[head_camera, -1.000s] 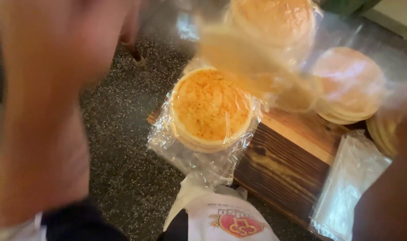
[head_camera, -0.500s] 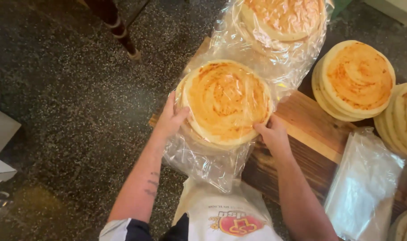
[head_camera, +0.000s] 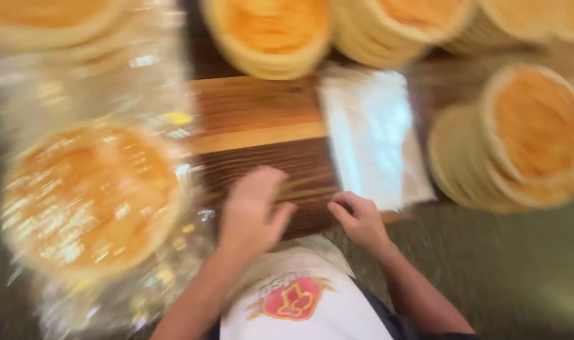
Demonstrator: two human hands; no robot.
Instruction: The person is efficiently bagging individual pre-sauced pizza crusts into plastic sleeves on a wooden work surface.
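Nearest to me I see a white apron with a red emblem (head_camera: 297,301), and under everything a dark speckled floor (head_camera: 520,271), green-grey at the right. Just beyond the apron, both of my hands sit on the near edge of a dark wooden board (head_camera: 261,126) with a paler band across its middle. My left hand (head_camera: 252,211) lies flat and released on the wood, fingers loosely spread, gripping nothing. My right hand (head_camera: 357,217) is curled at the near corner of a stack of clear plastic bags (head_camera: 372,141); the picture is smeared with motion, so I cannot tell whether it pinches the corner or only touches it.

At the near left, a stack of round golden flatbreads sits inside a clear plastic bag (head_camera: 88,195), its loose film crumpled around it. At the right, an unbagged stack (head_camera: 520,141) leans over, tilted. Farther off, along the far edge, more stacks stand in a row: a bagged one at far left (head_camera: 54,28), one at centre (head_camera: 271,31), another right of it (head_camera: 406,22).
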